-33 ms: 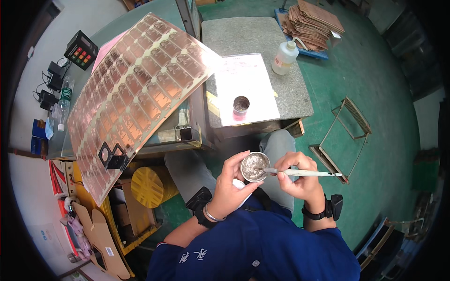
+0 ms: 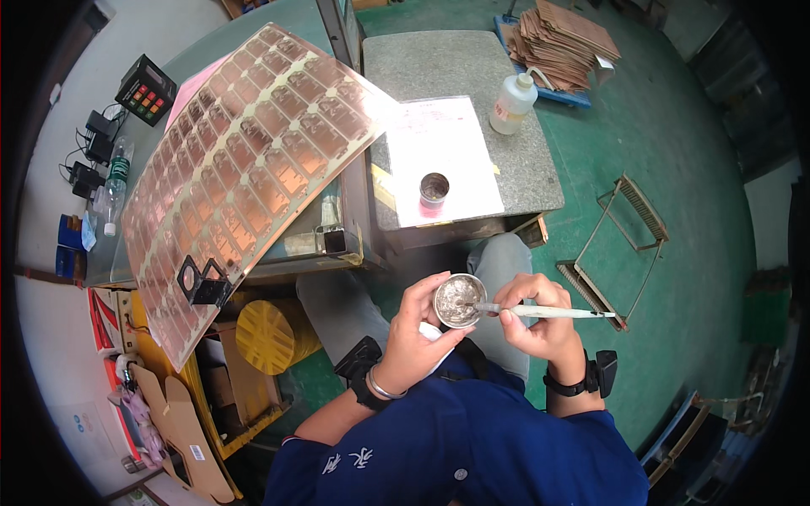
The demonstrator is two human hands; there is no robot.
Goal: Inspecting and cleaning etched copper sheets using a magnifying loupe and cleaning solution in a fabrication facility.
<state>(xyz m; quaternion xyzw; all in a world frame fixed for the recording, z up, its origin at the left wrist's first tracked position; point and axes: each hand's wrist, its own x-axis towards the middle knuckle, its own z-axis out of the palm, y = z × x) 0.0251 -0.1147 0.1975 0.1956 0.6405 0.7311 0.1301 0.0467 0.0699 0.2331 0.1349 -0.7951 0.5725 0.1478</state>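
One small round metal tin (image 2: 459, 300) sits right over the lap, cupped in the left hand (image 2: 415, 331), fingers curled under and around its rim. Inside, a dull grey, smeared residue coats the bottom. The right hand (image 2: 537, 319) pinches a slim white-handled brush (image 2: 548, 312) between thumb and fingers, closed tight on the shaft, bristle end dipped into the tin, handle pointing off to the right. Both wrists wear black straps, and blue sleeves come up from below.

Just ahead, a grey speckled stone-topped table (image 2: 460, 72) carries a white sheet of paper (image 2: 440, 156), and on that paper stands a second small open can (image 2: 434, 190), cylindrical, shiny rim, dark inside. Farther back on the stone, a translucent plastic squeeze bottle (image 2: 512, 103) with a bent nozzle stands upright. To the left, a big thin copper-coloured panel (image 2: 245, 169), gridded with repeated rectangular patterns, leans tilted across a glass-topped bench. Behind the bottle, a stack of brown sheets (image 2: 569, 38) lies on the green floor (image 2: 700, 211).
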